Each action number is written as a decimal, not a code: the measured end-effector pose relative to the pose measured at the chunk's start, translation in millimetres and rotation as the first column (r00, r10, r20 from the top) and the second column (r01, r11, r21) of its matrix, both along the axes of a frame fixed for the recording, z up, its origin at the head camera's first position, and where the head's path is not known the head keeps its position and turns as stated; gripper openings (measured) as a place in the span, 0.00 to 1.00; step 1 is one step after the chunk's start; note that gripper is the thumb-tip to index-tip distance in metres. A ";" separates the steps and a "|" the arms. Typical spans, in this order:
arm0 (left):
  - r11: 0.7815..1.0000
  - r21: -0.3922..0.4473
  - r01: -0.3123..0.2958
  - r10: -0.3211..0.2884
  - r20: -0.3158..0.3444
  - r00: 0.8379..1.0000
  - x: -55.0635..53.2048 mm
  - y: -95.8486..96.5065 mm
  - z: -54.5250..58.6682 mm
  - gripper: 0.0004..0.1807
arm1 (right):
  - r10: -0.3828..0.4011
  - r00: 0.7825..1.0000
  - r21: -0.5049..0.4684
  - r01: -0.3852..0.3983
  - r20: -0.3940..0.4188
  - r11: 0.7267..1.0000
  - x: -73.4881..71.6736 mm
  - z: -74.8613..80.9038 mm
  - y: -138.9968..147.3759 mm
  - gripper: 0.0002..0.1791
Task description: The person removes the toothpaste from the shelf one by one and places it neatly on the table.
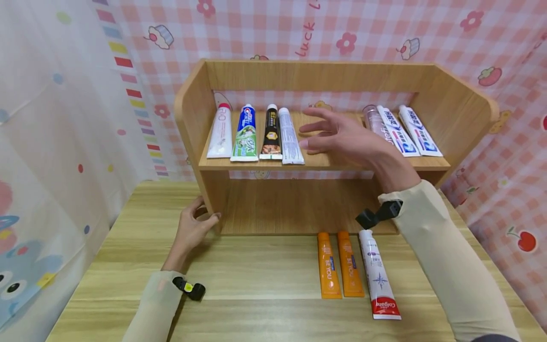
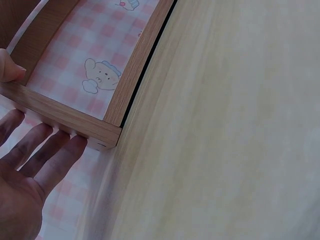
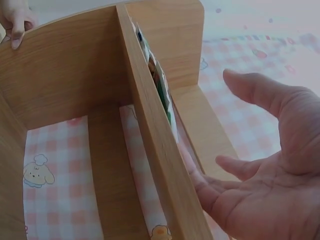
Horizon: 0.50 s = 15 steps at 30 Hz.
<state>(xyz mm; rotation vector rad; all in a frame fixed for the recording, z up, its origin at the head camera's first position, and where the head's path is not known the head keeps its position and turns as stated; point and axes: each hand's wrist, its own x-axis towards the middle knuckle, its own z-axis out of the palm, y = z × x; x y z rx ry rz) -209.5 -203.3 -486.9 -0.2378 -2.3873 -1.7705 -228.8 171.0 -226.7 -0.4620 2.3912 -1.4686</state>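
My left hand (image 1: 193, 230) grips the left side panel of a wooden two-tier shelf (image 1: 314, 74) near its base. In the left wrist view, that hand's fingers (image 2: 60, 162) lie along the panel's outer face, with the thumb on the other side. Over the upper tier, my right hand (image 1: 342, 135) has spread, slightly bent fingers and holds nothing. Closest to its fingertips lies a pale grey-white toothpaste tube (image 1: 291, 137). Left of that are a black tube (image 1: 271, 133), a blue-green tube (image 1: 245, 135) and a white tube with a pink cap (image 1: 221, 133).
On the upper tier's right are a pinkish tube (image 1: 376, 121) and two white-and-blue tubes (image 1: 397, 133) (image 1: 420, 133). Two orange tubes (image 1: 329, 270) (image 1: 350, 268) and a white-and-red Colgate tube (image 1: 379, 280) lie on the table (image 1: 256, 313) before the shelf. Patterned cloth (image 1: 256, 28) hangs behind.
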 end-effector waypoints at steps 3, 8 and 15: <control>1.000 0.000 0.004 -0.004 0.000 1.000 -0.2 -0.1 -0.4 0.31 | -0.030 0.999 -0.010 0.031 0.038 0.999 -2.0 1.3 -5.1 0.46; 1.000 -0.011 0.002 -0.002 -0.007 1.000 -0.3 -0.3 0.0 0.30 | -0.043 0.999 0.082 0.043 -0.004 0.996 -5.8 2.3 -14.8 0.47; 1.000 -0.016 0.002 -0.002 -0.015 1.000 -0.3 -0.7 -0.1 0.31 | -0.104 0.992 0.237 0.118 -0.071 0.964 -6.1 3.8 -30.7 0.47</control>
